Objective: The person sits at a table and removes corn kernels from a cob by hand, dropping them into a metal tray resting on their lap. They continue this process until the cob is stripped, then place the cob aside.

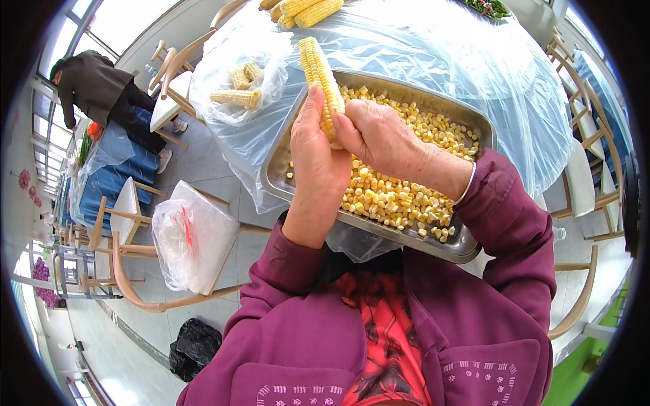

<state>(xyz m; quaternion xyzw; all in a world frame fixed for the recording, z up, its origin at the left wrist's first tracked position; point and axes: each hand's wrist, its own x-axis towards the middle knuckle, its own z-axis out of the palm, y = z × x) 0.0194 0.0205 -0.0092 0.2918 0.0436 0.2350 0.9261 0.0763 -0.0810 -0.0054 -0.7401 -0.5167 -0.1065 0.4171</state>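
My left hand (319,157) is wrapped around an ear of corn (316,63), which tilts upright over the left part of a metal tray (469,114). Against the ear's lower right side presses the thumb of my right hand (388,136), its other fingers curled in. Pale strips run along the ear where kernels look to be gone. Loose yellow corn kernels (388,195) cover much of the tray's bottom beneath both hands. My right forearm hides part of them.
A plastic-covered round table (406,45) bears the tray. Stripped corncobs (236,98) lie in a clear plastic bag (203,96); more ears (320,12) lie at the far edge. A chair (218,248) holds a plastic bag (172,243). Left, a person (94,86) bends over another table.
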